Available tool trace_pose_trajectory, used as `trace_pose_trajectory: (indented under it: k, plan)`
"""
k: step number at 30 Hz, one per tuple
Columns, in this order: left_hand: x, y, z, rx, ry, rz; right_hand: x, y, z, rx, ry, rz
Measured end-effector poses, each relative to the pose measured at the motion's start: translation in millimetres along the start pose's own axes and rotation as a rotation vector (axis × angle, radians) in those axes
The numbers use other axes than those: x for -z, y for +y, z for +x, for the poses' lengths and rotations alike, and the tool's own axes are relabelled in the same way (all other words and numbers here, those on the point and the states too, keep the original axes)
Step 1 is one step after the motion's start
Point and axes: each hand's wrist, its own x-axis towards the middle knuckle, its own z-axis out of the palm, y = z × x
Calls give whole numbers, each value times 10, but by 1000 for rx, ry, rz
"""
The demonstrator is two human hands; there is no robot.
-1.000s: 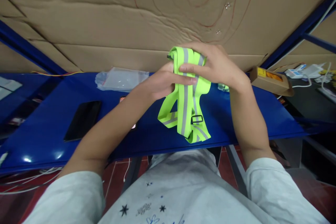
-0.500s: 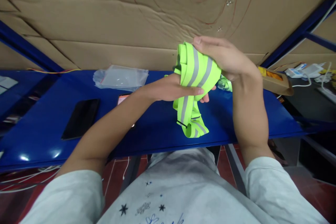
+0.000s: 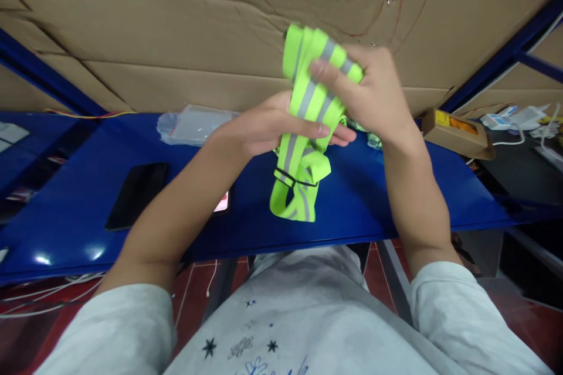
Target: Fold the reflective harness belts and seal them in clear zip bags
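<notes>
A neon-yellow reflective strap (image 3: 307, 99) with grey stripes is folded into a bundle above the blue table. My left hand (image 3: 275, 123) is closed around its middle, thumb across the front and fingertips showing on the far side. Higher up, my right hand (image 3: 367, 88) grips the folded layers, thumb on the front face; its other fingers are hidden behind the strap. Below my left hand hangs a loose loop with a black slider buckle (image 3: 285, 177). Behind my hands lies more neon material in clear plastic (image 3: 373, 140), partly hidden.
On the blue table (image 3: 352, 205) lie a clear plastic bag (image 3: 189, 126), a black tablet or phone (image 3: 138, 194) and a lit phone (image 3: 223, 203) partly under my left arm. An open cardboard box (image 3: 457, 133) stands at right, near white cables and adapters. A cardboard wall (image 3: 176, 41) rises behind.
The strap bundle has moved up and slightly left. My right hand has shifted from the bundle's side edge to a grip with its thumb on the front. The hanging loop has swung left.
</notes>
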Motion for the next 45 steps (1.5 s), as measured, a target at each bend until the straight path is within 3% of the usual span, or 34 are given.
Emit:
trace_pose_trajectory:
  k: [2, 4, 6, 9, 12, 15, 16, 20, 21, 23, 26, 29, 33, 36, 38, 41, 45]
  plan:
    - [10, -21, 1, 23, -34, 47, 37, -31, -10, -34, 147, 60]
    - [-2, -30, -1, 43, -52, 87, 91, -33, -24, -86, 204, 139]
    - [-38, -16, -11, 53, -61, 98, 138, 21, -20, -153, 134, 265]
    - [-93, 20, -31, 46, -73, 131, 156, 181, 24, -239, -120, 424]
    - [-93, 16, -32, 41, -29, 149, 115, 269, 46, -187, -209, 279]
    - [-46, -26, -11, 39, 58, 111, 74, 177, -7, -27, -30, -54]
    - [-29, -44, -1, 36, 82, 93, 67, 122, -33, 10, -24, -113]
    - [22, -119, 49, 6, 156, 63, 54, -36, -83, 50, -269, -120]
    - [30, -129, 63, -12, 188, 68, 51, -44, -77, 75, -271, -126]
    - [47, -114, 86, -75, 296, 60, 39, -24, -48, 153, -186, -146]
    - [84, 17, 81, -205, 507, -23, -11, 64, -3, 209, 80, -126]
    - [158, 200, 23, -252, 658, -88, -165, 194, -48, 29, 192, 22]
    - [274, 288, -36, -296, 694, -76, -557, 341, -319, -292, 48, 414]
    - [316, 240, -30, -313, 664, -123, -829, 375, -534, -490, -282, 857]
    - [329, 213, -27, -269, 672, -130, -926, 383, -615, -549, -422, 990]
    - [358, 216, -43, -252, 680, -113, -942, 424, -660, -540, -301, 894]
    - [363, 258, -59, -284, 642, -179, -867, 533, -673, -457, 104, 590]
